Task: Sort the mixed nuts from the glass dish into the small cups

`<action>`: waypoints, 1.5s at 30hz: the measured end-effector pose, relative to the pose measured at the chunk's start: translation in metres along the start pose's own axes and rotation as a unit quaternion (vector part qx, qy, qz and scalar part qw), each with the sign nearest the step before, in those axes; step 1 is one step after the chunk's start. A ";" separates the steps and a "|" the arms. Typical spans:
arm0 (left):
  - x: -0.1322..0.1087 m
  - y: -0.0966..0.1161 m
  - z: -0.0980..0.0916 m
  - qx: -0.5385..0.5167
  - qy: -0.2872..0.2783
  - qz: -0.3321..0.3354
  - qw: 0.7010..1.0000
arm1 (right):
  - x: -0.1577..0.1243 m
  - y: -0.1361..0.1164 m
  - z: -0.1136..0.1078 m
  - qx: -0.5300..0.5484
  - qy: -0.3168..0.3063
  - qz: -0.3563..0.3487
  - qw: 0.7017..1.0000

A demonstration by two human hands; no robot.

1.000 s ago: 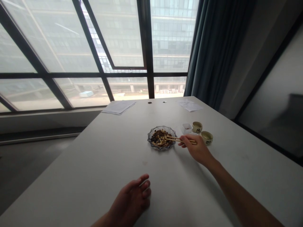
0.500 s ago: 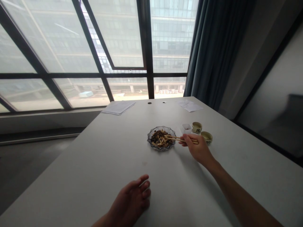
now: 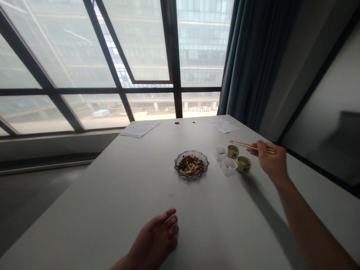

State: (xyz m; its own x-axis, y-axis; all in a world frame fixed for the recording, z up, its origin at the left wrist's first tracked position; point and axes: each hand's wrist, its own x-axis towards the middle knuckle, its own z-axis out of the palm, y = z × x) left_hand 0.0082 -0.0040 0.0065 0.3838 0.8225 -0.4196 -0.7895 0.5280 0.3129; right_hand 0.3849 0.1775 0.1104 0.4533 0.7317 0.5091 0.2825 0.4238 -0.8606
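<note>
At the far end of the white table (image 3: 107,202), a stack of papers (image 3: 140,129) lies to the left and a few loose sheets (image 3: 225,125) to the right, two small cable holes (image 3: 177,123) between them. Dark-framed windows (image 3: 174,56) rise behind, one sash standing ajar. A blue-grey curtain (image 3: 244,67) hangs beside them; outside, I see a glass-fronted building (image 3: 202,48).

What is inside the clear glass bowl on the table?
The glass bowl holds a mixed heap of dark and pale pieces. Only its upper layer shows; the lower pieces are covered.
</note>
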 end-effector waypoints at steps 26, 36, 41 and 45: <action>0.000 0.000 -0.002 -0.001 -0.004 -0.001 1.000 | 0.001 0.009 0.000 -0.014 -0.027 -0.002 1.000; 0.001 0.000 -0.002 -0.006 -0.007 -0.003 1.000 | -0.052 -0.031 0.036 0.048 -0.244 0.032 0.968; 0.001 0.000 -0.004 -0.005 -0.003 0.000 1.000 | -0.069 -0.025 0.048 0.016 -0.331 0.025 0.943; 0.002 0.001 -0.003 -0.005 -0.006 -0.002 1.000 | -0.072 -0.015 0.052 0.014 -0.353 0.038 0.935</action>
State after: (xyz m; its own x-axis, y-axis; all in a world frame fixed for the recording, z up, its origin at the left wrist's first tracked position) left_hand 0.0070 -0.0027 0.0039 0.3932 0.8231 -0.4098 -0.7931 0.5291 0.3018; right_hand 0.3041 0.1464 0.0858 -0.2034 0.9257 0.3190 0.2450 0.3635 -0.8988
